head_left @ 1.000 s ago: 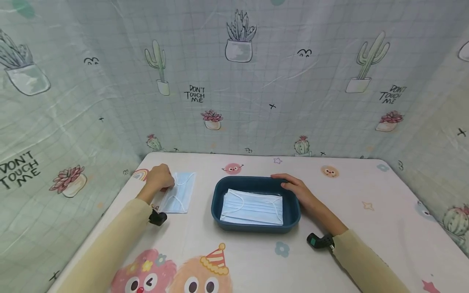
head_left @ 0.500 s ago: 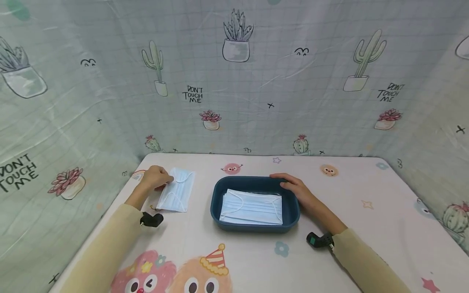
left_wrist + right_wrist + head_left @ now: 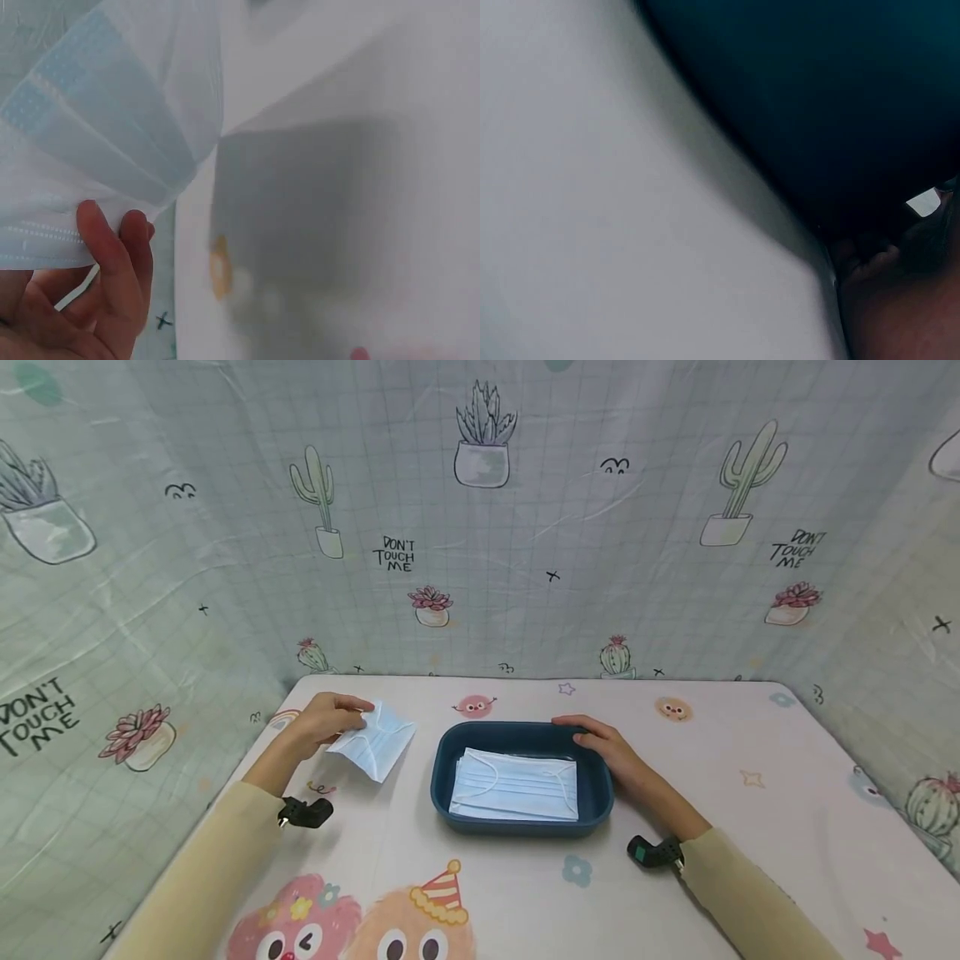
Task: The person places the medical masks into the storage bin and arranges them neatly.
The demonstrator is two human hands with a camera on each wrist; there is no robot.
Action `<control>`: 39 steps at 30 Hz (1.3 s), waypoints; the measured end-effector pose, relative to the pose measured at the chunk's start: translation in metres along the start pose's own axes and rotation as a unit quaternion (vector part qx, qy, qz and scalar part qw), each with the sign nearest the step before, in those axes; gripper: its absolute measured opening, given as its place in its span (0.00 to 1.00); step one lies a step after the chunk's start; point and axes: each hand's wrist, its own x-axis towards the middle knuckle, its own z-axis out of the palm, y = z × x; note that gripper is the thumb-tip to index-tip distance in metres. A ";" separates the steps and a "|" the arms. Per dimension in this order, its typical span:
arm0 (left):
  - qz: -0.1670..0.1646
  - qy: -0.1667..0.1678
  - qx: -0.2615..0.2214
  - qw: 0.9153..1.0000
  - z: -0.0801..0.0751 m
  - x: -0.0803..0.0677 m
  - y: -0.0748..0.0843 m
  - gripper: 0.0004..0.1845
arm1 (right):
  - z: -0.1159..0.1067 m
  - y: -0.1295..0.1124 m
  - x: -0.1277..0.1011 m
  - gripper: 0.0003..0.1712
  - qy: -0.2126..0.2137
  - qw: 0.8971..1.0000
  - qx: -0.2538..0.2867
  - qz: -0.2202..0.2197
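Observation:
My left hand (image 3: pixel 330 718) pinches a light blue face mask (image 3: pixel 373 743) by its upper corner and holds it tilted just above the table, left of the tray. In the left wrist view my fingers (image 3: pixel 112 262) curl round the pleated mask (image 3: pixel 112 127) from below. A dark blue tray (image 3: pixel 450 752) in the middle holds a stack of the same masks (image 3: pixel 517 785). My right hand (image 3: pixel 603 745) rests on the tray's far right rim, fingers laid along the edge. The right wrist view is dark and blurred, filled by the tray wall (image 3: pixel 817 112).
The table (image 3: pixel 750 827) wears a white cloth printed with cartoon figures. Cactus-print sheets (image 3: pixel 525 527) close it in at the back and both sides. Bare cloth lies to the right of the tray and along the near edge.
The mask lay flat under my left hand a second ago; now the hand has lifted it by one corner, so it hangs turned and tilted. The right hand and tray stayed put.

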 end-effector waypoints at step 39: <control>0.361 -0.290 0.118 0.878 0.147 -0.022 0.165 0.14 | -0.002 0.000 -0.001 0.27 0.004 0.999 -0.003 0.038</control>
